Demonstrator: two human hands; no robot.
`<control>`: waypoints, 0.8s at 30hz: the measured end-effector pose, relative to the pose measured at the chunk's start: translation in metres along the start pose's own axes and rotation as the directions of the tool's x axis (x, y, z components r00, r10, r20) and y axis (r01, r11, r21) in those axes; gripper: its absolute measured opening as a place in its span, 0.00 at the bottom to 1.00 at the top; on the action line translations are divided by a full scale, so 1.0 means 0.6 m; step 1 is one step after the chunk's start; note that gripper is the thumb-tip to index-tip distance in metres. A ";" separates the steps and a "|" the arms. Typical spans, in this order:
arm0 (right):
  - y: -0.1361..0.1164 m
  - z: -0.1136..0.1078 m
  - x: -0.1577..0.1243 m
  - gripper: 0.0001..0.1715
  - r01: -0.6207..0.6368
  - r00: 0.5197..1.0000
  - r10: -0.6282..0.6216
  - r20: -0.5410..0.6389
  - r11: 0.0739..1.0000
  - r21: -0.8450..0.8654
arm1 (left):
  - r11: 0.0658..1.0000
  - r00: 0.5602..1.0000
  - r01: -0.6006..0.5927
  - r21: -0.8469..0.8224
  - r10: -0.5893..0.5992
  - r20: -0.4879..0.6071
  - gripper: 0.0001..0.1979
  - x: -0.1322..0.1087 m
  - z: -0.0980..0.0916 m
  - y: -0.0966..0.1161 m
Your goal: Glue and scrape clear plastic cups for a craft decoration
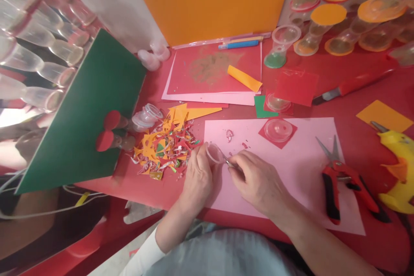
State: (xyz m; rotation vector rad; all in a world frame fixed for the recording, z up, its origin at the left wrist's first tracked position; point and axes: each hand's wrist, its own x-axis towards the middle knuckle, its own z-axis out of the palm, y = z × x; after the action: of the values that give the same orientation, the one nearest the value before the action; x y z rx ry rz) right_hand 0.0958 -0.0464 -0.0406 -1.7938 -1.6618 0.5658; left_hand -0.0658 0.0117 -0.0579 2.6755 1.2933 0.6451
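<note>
My left hand (199, 172) is closed around a clear plastic cup (214, 153), its open rim facing up and toward me. In my right hand (255, 177) is a thin metal tool (228, 162), its tip touching the right side of the cup's rim. Fingers hide the tool's handle, so its exact kind does not show. Both hands are above a pink sheet (291, 189). Small clear and red scraps (229, 135) lie just beyond the cup. A clear round plastic piece (278, 130) rests on a red paper square beyond my right hand.
Red-handled snips (339, 172) lie at right beside a yellow glue gun (396, 168). Left of my hands is a pile of paper scraps (161, 146). A green board (87, 112) leans at left. Joined plastic cups (339, 30) stand at back right near a red-handled knife (355, 85).
</note>
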 end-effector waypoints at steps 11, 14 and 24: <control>0.000 -0.004 -0.010 0.08 -0.053 0.999 0.052 0.013 0.996 0.077 | 1.000 1.000 -0.001 -0.004 0.001 -0.025 0.21 0.000 0.001 -0.003; -0.002 -0.004 -0.008 0.09 -0.053 0.998 0.051 0.020 0.997 0.058 | 1.000 1.000 0.001 0.007 -0.001 -0.008 0.21 -0.002 0.001 -0.003; -0.002 -0.002 -0.007 0.09 -0.012 1.000 0.011 0.016 1.000 0.003 | 0.999 1.000 0.007 0.042 -0.007 0.008 0.19 -0.004 0.003 -0.002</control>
State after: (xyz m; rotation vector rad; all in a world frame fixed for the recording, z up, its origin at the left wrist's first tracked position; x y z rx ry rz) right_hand 0.0952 -0.0505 -0.0391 -1.8023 -1.6616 0.5889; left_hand -0.0673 0.0110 -0.0603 2.7024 1.3276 0.6123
